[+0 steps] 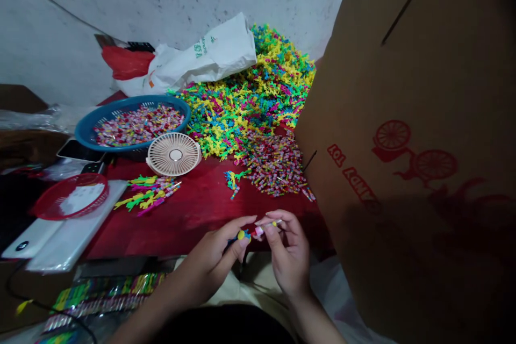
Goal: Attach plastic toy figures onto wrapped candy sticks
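Pinching a small blue-and-yellow plastic sprig (241, 235), my left hand (205, 263) is pressing thumb and fingers together on it. My right hand (288, 258) is pinching a thin pale stick (274, 222) with a pink-wrapped candy (258, 232) near its end. The pieces are touching, held just above the near edge of the bench, but I cannot tell from this view whether they are joined. The risk, as I judge it, is a slip: these parts are tiny and look smooth, so a light pinch or a crooked angle could drop one into my lap or bend the sprig.

Beyond my fingers, a spill of candy sticks (274, 164) is lying toward the far right corner of the red bench top (201, 228), with a loose sprig (232, 183) at its edge. Bunches of sprigs and sticks (147, 193) are lying toward the left. A cream desk fan (173, 154) is standing at the far edge, just in front of a blue basket (100, 121) of candies. A cardboard carton (403, 118) is standing along the right edge, crowding my right arm and blocking the view that way.
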`<state>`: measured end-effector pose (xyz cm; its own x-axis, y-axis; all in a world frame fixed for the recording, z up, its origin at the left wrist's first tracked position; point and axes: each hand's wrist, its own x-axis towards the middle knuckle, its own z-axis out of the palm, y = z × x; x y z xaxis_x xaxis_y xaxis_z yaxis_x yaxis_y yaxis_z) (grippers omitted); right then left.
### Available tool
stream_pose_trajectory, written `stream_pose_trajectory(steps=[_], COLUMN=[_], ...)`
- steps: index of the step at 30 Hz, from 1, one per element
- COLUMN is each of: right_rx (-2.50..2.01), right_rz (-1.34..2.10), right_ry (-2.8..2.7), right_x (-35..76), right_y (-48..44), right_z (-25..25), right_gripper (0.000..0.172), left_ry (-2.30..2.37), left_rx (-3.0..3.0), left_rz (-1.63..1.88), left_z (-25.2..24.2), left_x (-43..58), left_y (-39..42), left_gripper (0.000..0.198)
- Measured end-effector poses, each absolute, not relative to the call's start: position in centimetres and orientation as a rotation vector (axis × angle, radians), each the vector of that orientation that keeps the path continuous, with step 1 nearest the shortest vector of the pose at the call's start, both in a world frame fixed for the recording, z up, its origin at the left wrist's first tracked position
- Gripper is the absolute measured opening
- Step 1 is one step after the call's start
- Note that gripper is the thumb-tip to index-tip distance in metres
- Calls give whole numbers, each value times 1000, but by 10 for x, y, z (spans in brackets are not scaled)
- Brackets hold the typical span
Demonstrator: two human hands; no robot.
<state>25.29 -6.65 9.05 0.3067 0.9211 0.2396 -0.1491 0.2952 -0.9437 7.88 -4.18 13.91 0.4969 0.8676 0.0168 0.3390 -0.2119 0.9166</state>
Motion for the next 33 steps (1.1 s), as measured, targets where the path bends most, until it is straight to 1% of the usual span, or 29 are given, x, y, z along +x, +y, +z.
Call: stream_pose_trajectory(steps=[3,4,7,17,27,30,33], right_rx=[-984,-974,-952,-888,-839,-838,-846], right_rz=[886,890,884,896,892,882,855], right_ry=[-960,-951,-909,-908,-908,-917,-939], right_x=[251,250,248,250,252,255,257], right_y=[-70,-71,-71,-76,-78,-79,-80], right_z=[94,95,99,101,109,111,114], right_gripper=[16,16,14,5,3,4,5], left_ry=[1005,995,993,980,940,974,1050], left_rx=[1743,1747,1786,1908,1978,2070,2186], left_rz=[698,692,681,747,803,824,835], left_z=[138,139,142,147,150,150,151], left_x=[79,79,78,77,83,83,85], left_y=[-48,-49,-52,-54,-58,-59,-60], left_gripper=[16,15,17,15,11,10,12])
